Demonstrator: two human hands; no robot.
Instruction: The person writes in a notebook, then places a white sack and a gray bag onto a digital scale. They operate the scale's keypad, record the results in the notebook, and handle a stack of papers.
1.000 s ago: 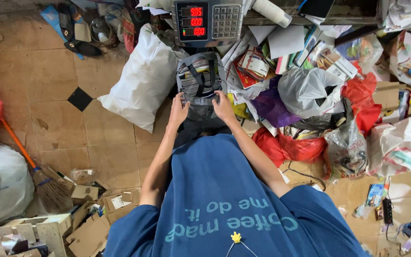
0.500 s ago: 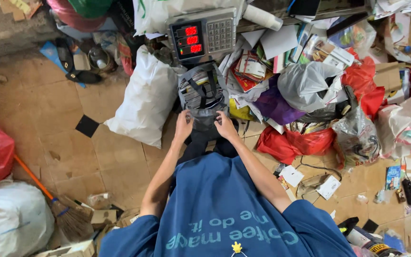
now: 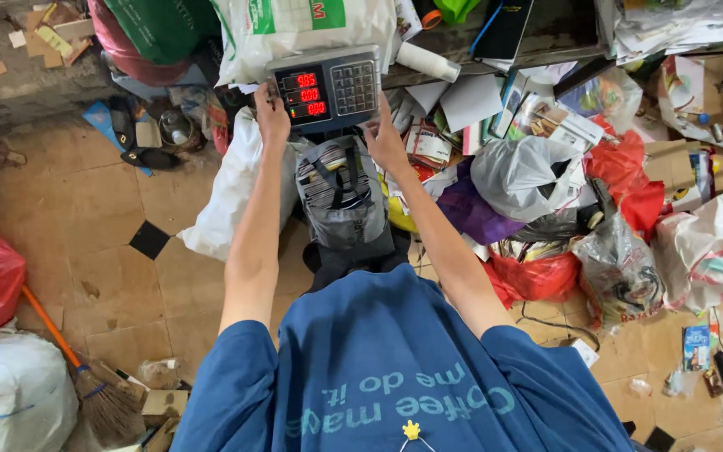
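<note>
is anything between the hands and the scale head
No. The left hand rests on the left edge of the scale head and the right hand touches its lower right corner. Nothing visible lies between them. The grey bag sits lower, between the forearms, clear of both hands.

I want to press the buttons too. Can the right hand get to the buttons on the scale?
Probably yes. The right hand rests at the scale just below the buttons, and nothing lies between them.
</note>
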